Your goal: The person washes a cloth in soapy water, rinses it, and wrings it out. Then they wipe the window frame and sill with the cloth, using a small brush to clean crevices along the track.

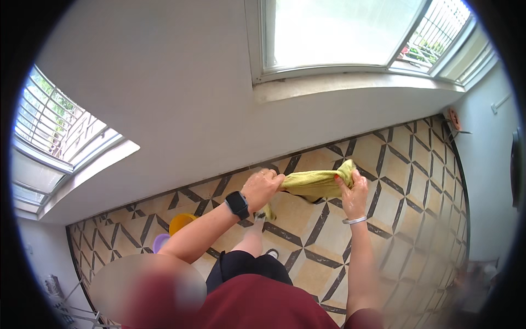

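Observation:
A yellow-green cloth [310, 183] is stretched between my two hands above the tiled floor. My left hand [263, 187], with a dark smartwatch on its wrist, is closed around the cloth's left end. At the other end, my right hand [354, 195] pinches the bunched fabric between thumb and fingers; a silver bangle circles that wrist. Both hands look wet. Part of the cloth hangs down between them, and its far side is hidden.
A yellow bucket [179, 222] and a purple plastic container [160, 242] stand on the patterned tile floor [316, 230], partly behind my left forearm. A white wall [185, 123] runs ahead, with a window sill [357, 87] above. White metal rods [78, 314] show at lower left.

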Available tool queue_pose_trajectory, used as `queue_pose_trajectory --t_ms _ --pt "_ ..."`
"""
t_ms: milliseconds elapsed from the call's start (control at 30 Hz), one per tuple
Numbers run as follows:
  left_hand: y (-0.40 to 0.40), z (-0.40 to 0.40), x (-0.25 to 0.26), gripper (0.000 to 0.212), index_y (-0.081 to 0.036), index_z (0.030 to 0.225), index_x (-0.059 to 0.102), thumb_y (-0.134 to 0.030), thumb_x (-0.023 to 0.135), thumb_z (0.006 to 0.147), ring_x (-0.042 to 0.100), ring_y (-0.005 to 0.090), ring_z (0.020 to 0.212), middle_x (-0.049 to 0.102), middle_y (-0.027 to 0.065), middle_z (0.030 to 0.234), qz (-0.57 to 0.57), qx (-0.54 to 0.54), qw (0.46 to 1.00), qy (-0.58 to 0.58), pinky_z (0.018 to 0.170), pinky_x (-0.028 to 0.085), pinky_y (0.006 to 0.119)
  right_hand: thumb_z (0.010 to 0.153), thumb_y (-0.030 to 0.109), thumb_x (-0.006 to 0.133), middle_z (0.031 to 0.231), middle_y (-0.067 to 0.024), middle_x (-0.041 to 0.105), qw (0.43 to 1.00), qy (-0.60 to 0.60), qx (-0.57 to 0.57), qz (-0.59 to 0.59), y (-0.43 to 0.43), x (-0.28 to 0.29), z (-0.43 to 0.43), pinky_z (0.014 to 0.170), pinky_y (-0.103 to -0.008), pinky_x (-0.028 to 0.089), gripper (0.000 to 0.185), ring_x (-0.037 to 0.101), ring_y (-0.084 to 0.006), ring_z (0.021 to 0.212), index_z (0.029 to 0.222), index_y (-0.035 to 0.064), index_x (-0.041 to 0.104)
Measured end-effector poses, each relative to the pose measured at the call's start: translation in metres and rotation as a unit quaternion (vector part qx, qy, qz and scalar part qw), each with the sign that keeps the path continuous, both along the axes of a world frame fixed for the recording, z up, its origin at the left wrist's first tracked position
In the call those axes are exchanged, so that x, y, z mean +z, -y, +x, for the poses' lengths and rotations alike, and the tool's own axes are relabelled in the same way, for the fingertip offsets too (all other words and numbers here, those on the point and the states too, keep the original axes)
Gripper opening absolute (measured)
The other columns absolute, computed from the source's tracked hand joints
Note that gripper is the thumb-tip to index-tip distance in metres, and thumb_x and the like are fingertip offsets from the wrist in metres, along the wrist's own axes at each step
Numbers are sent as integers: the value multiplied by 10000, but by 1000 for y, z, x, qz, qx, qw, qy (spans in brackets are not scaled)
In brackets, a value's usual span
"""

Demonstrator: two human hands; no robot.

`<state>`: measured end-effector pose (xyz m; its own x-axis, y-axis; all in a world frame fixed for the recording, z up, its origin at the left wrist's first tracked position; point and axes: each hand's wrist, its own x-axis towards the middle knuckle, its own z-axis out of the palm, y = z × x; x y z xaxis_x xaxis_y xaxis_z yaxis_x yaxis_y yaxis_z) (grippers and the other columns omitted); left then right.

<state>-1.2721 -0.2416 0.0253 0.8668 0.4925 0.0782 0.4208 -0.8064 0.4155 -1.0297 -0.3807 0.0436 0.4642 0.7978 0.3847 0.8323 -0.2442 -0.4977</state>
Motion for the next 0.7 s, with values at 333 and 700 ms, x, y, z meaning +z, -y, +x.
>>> queue_pose_trajectory --t_ms 333,700 --pt "-149 75 2 607 -138 1389 405 -20 553 812 554 349 1004 456 221 1251 142 225 957 112 793 520 389 894 333 602 969 -224 604 973 -224 15 53 -204 -11 37 763 -439 463 361 572 -420 900 1068 22 541" --pt "-241 149 -95 447 -2 1273 494 -154 607 868 346 413 1264 397 228 1364 128 293 946 47 1054 319 486 895 556 461 1492 -121 305 956 166 178 -166 -358 -124 64 1110 -523 184 685 209 -330 1399 1426 140 344"
